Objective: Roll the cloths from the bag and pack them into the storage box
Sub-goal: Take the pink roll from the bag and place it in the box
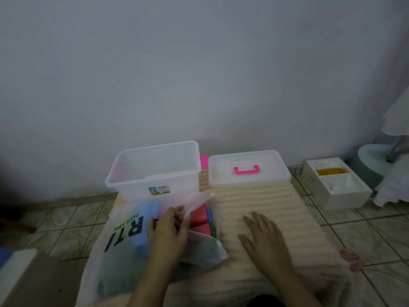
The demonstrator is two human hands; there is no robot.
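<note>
1. Left hand [169,229] at the mouth of the bag [124,238], fingertips curled onto the white zip edge [194,208] and apparently pinching it, though blur makes the grip hard to confirm.
2. Right hand [263,238] flat and spread, palm down, fingers straight, resting on the cream ribbed mat [265,202] and gripping nothing.
3. Bag lying on its side on the mat's left half, translucent white with large black letters, mouth turned toward the right.
4. Folded cloths [199,218] inside the bag: red and pink ones showing at the mouth just right of the left hand, a blue one [143,218] seen through the plastic to the left, darker ones lower down.
5. Storage box [155,171] just behind the bag, clear plastic, lid off, upright, with a small label on its front wall and no cloth visible inside.
6. Lid [249,171] just right of the box, lying flat on the mat's far end, pink handle [246,169] facing up.
7. Pink strip [203,161] showing in the gap between box and lid, too little visible to tell what.
8. Mat spread over a pale tiled floor [358,235] near a plain white wall [199,74].
9. White carton [336,185] well to the right on the floor, open on top, something yellow inside.
10. Pale round base [371,160] with a thin metal stem behind the carton, white frilled fabric [396,187] at the frame's right edge.
</note>
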